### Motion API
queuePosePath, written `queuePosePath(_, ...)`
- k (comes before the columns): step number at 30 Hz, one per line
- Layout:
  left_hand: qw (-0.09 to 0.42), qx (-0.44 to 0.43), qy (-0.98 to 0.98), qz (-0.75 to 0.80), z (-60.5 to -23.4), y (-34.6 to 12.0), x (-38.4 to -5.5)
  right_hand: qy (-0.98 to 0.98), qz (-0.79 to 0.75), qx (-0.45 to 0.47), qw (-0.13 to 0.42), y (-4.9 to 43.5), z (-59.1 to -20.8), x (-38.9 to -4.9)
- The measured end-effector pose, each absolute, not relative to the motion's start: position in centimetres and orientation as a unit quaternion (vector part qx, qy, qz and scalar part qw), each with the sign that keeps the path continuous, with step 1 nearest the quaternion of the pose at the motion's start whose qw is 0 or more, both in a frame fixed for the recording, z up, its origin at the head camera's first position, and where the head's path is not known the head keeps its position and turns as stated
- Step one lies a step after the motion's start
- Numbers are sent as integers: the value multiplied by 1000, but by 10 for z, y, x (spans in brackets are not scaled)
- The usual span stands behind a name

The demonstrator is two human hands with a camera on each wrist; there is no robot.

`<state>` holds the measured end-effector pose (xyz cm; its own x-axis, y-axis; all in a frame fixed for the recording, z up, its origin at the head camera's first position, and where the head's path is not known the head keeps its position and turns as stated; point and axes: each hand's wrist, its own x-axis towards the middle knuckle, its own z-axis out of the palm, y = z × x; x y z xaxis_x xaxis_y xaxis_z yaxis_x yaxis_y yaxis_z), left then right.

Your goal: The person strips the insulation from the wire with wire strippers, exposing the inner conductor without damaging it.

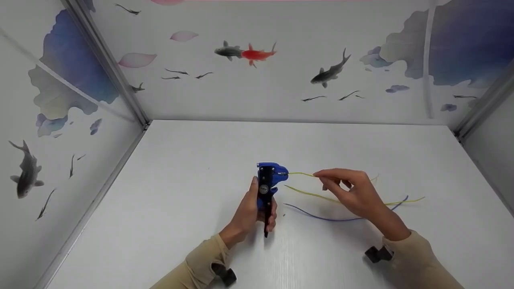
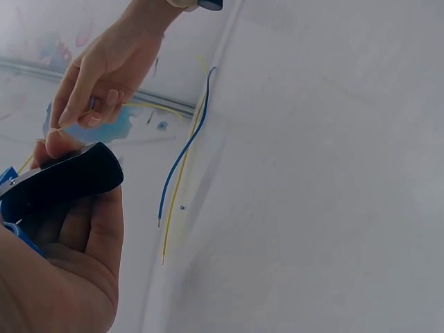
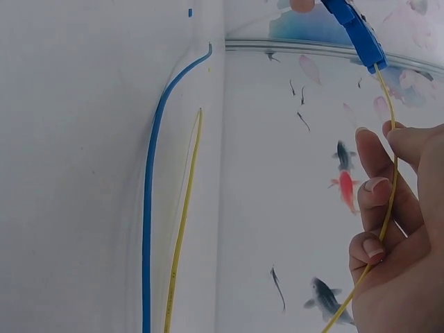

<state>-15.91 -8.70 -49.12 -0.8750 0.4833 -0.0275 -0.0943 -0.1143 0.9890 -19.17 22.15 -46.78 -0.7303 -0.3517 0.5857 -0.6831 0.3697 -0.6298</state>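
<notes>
My left hand [image 1: 247,208] grips a blue and black wire stripper [image 1: 265,188] by its handles, held upright over the table. From the side of the tool's blue head runs a yellow wire [image 1: 301,173], its end inside the jaws. My right hand [image 1: 357,190] pinches this wire between thumb and forefinger a short way from the head. In the right wrist view the same wire [image 3: 386,97] passes down across the palm and out below. Under the right hand, a second yellow wire [image 1: 309,194] and a blue wire [image 1: 321,217] lie on the table, partly hidden by the hand and forearm.
The white table [image 1: 160,192] is bounded by a back wall [image 1: 281,92] and side walls printed with fish and petals. A tiny blue scrap [image 2: 182,207] lies near the wires' ends. Dark camera mounts [image 1: 378,254] sit at both wrists.
</notes>
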Motion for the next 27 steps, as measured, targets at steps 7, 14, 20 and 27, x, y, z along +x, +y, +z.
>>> queuePosePath(7,218,144,619,741,-491,-86,-158,-818,445,317,181,221,-465,-190)
queuePosePath(14,222,140,610,748,-492,-86,-158,-846,402,276,215,223,-464,-192)
queuePosePath(20,226,139,608,749,-492,-86,-159,-865,360,245,250,222,-463,-192)
queuePosePath(27,211,140,617,745,-493,-86,-159,-871,313,250,286,220,-461,-190)
